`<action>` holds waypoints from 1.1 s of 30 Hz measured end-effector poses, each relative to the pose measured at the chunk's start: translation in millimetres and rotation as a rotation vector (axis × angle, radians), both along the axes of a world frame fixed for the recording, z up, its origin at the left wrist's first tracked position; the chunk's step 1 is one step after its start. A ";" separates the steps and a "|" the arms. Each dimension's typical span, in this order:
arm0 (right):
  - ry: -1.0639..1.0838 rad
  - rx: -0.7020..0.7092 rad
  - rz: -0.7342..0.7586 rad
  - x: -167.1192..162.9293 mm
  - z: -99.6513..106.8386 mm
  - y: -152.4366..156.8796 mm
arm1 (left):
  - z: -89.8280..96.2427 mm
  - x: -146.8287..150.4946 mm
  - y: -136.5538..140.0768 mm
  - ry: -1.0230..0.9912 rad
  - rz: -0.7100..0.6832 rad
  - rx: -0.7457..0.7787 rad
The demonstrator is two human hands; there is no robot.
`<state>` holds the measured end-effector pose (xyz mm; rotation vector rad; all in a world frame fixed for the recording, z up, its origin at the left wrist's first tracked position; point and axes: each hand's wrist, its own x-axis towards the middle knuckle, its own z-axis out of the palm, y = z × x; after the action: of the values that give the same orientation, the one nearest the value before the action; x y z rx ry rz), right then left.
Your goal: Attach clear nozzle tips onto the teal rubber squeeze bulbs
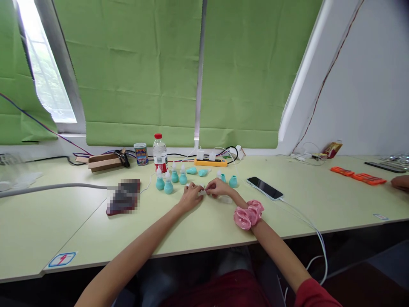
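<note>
Seated at pale green table [204, 230], both arms stretched fwd. Left hand [191, 197] and right hand [217, 187] meeting fingertip to fingertip just in front of the water bottle [160, 157], pinching a small clear/white piece [202, 192] between them; too small to tell what it is. Both hands curled in a light grasp on that piece, resting on tabletop. Pink scrunchie [248, 214] on right wrist.

Teal bulb droppers [168, 185] w/ white tips standing in a cluster right below the bottle, just left of the hands; two more teal bulbs [197, 171] lying on their sides right of the bottle, another teal piece [233, 181] upright just beyond right hand. Printed can [141, 154] just left of bottle, cardboard box [104, 162] further left. Yellow power strip [211, 162] right of bottle, near the wall. Phone [265, 188] on cable well right of bottle. Orange items [358, 175] far right, beside another person's hand [400, 183] at frame edge.
</note>
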<state>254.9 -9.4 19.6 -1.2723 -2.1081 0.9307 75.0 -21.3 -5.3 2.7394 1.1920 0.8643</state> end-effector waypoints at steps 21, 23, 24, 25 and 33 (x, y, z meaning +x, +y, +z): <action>0.005 0.305 0.015 -9.9 -1.9 -9.2 | 2.5 -5.1 6.4 -0.159 0.092 -0.214; -0.001 0.315 0.011 -10.8 -3.5 -8.9 | 2.7 -5.2 6.8 -0.160 0.088 -0.227; -0.001 0.322 0.008 -11.2 -4.2 -8.7 | 2.8 -5.2 7.0 -0.161 0.089 -0.233; -0.001 0.329 0.008 -11.5 -4.8 -8.5 | 2.8 -5.2 7.1 -0.164 0.091 -0.235; -0.034 0.335 -0.041 -10.7 -4.1 -7.5 | 3.6 -4.7 5.6 -0.218 0.102 -0.227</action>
<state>244.2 -16.8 15.5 -1.1578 -2.1441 0.5128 70.3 -15.7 -1.7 2.3586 1.3047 0.9436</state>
